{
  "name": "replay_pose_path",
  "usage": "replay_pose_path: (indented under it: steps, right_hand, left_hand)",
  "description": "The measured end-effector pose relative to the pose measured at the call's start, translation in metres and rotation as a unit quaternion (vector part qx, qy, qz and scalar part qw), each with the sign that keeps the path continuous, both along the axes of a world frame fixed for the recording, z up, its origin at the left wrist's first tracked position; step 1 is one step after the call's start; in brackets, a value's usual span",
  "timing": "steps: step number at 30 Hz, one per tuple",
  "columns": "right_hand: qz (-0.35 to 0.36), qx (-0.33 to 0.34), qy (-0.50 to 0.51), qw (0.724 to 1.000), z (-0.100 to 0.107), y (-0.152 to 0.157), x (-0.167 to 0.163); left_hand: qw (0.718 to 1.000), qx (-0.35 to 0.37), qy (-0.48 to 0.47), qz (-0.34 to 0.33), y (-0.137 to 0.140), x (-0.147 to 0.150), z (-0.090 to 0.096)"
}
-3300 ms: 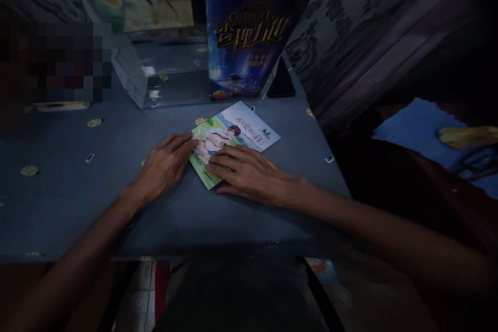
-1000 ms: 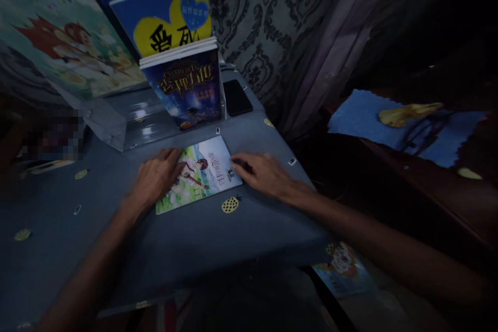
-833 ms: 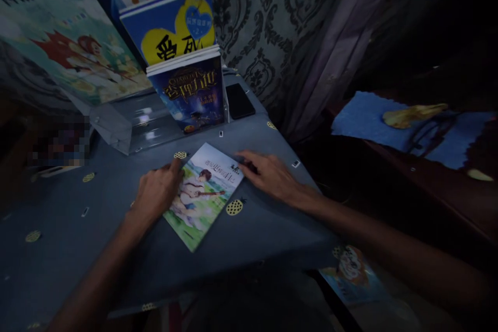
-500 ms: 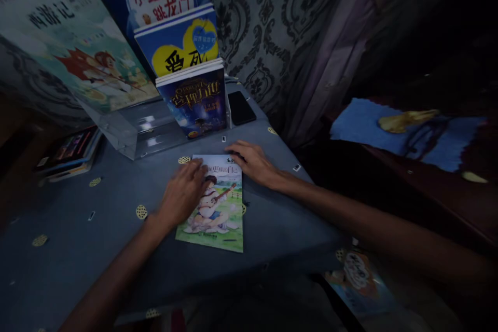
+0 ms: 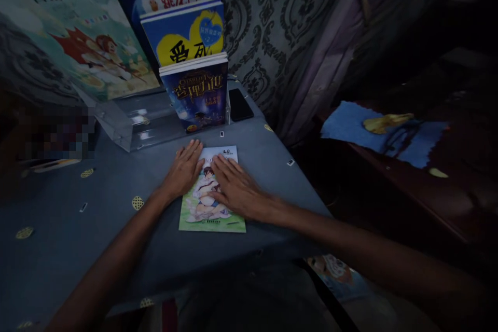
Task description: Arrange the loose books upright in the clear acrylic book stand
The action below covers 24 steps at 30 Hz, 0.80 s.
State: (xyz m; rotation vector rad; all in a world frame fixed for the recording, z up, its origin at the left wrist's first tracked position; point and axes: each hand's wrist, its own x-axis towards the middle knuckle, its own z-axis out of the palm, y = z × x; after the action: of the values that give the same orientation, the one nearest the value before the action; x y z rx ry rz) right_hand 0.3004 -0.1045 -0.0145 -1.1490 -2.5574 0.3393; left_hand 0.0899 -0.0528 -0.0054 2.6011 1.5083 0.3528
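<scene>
A thin book (image 5: pixel 210 223) with a seated guitar player on its green and blue cover lies flat and closed on the cloth-covered table (image 5: pixel 163 249). My left hand (image 5: pixel 185 168) rests along the book's upper left edge, fingers stretched out, partly on the cover and partly on the cloth. Across the cover's middle and right side lies my right hand (image 5: pixel 237 187), palm down with fingers extended. It hides part of the title and the picture. Neither hand grips anything.
Behind the book, a clear acrylic stand (image 5: pixel 124 124) holds a dark blue book (image 5: pixel 198 96), a yellow-and-blue book (image 5: pixel 187 31) and larger ones. A black phone (image 5: pixel 240 105) lies beside it. Blue cloth (image 5: pixel 346 122) lies on a surface to the right.
My right hand has moved from the book's upper right corner down and left onto its cover. The left hand stays at the left edge. The book sits a little straighter.
</scene>
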Motion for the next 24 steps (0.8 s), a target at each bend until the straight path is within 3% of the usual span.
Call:
replay_pose_path:
  steps: [4, 6, 13, 18, 22, 24]
  right_hand:
    - [-0.1, -0.034, -0.025, 0.994, -0.001, 0.005, 0.023]
    - [-0.117, -0.045, -0.032, 0.992, 0.0, 0.0, 0.032]
    - [-0.078, -0.033, -0.045, 0.995, -0.002, -0.054, 0.031]
    - [-0.077, -0.017, -0.032, 0.996, -0.005, -0.058, 0.032]
    - [-0.075, -0.021, -0.021, 0.997, -0.004, -0.055, 0.032]
    - [-0.076, -0.03, -0.022, 0.996, -0.002, -0.055, 0.033]
  left_hand:
    - [1.0, 0.0, -0.004, 0.025, -0.003, -0.001, -0.002]
    - [0.999, 0.012, -0.004, 0.048, -0.006, -0.001, -0.004]
    - [0.993, 0.048, -0.033, 0.103, -0.017, 0.0, -0.013]
    - [0.989, 0.049, -0.102, 0.092, -0.033, 0.0, -0.022]
    - [0.973, 0.0, -0.206, 0.102, -0.036, -0.001, -0.021]
    - [0.946, -0.061, -0.29, 0.13, -0.033, -0.002, -0.016]
